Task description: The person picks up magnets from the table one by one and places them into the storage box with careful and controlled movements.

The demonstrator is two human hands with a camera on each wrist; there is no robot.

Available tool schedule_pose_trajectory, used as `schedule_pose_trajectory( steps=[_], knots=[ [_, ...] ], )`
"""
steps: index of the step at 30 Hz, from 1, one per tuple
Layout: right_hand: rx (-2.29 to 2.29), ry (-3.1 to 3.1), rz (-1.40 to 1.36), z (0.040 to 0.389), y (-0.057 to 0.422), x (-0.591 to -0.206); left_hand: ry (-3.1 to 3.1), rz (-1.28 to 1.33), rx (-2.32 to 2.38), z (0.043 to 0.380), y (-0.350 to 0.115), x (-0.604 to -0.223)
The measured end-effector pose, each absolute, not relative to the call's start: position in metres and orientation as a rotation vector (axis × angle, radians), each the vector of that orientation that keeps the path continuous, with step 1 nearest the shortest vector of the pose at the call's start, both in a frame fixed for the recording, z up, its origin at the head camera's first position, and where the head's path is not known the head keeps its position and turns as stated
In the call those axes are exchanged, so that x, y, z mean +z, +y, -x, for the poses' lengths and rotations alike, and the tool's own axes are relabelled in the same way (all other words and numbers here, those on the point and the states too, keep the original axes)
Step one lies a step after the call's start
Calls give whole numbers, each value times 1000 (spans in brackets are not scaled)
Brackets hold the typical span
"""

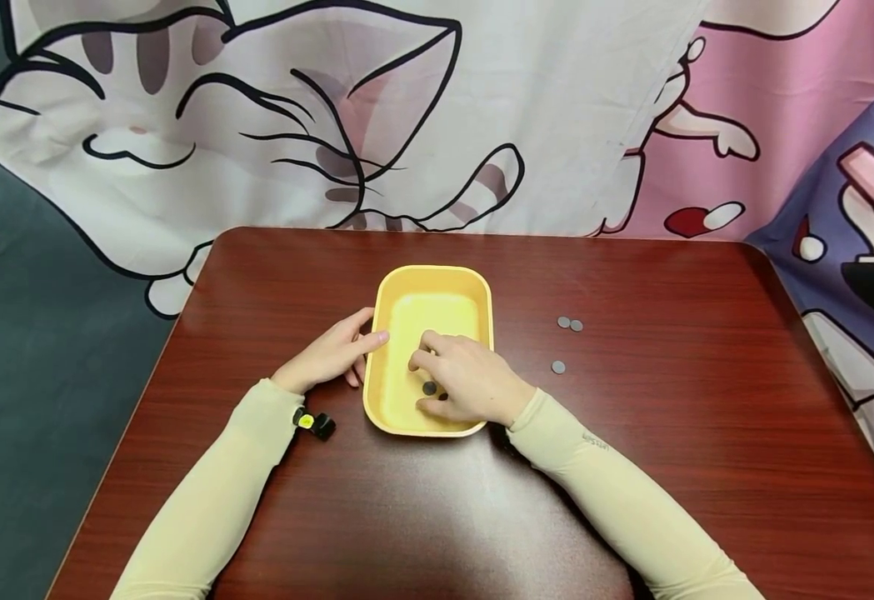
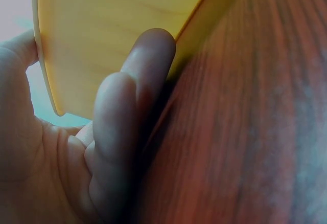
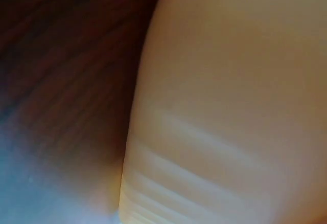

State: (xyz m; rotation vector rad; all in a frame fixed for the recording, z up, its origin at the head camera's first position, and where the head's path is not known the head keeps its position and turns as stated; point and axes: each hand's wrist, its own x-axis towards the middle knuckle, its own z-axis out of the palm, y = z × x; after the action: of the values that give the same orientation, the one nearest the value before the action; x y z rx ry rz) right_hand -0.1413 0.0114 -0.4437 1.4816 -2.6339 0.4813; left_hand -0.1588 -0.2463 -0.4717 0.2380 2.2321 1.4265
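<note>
A yellow rectangular tray (image 1: 399,417) with rounded corners lies on the table. My left hand (image 1: 335,350) holds its left side, the thumb over the rim and the fingers along the outer wall, as the left wrist view (image 2: 120,111) also shows. Inside the tray, my right hand (image 1: 470,379) reaches down with bent fingers; thumb and fingers stand apart. Between them on the tray floor lie a dark coin-like disc (image 1: 429,388) and another (image 1: 442,397), partly covered by the hand. The right wrist view shows mostly a blurred pale surface, with no fingers visible.
Right of the tray on the brown table (image 1: 676,375) lie three flat grey discs: two side by side (image 1: 576,326) and one nearer (image 1: 559,367). A cartoon-cat cloth (image 1: 556,100) hangs behind the table's far edge. A small black device (image 1: 322,426) sits at the left wrist.
</note>
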Motion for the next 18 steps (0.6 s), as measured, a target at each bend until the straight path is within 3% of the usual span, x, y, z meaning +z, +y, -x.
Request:
schedule_pose_trajectory(
  steps=[12,18],
  knots=[
    [545,-2551,-1507,144,12,-443,2215,-227,1399,161,-246,-471],
    [563,-2551,-1518,144,13,-443,2208,-238,1397,156,-241,-453]
  ],
)
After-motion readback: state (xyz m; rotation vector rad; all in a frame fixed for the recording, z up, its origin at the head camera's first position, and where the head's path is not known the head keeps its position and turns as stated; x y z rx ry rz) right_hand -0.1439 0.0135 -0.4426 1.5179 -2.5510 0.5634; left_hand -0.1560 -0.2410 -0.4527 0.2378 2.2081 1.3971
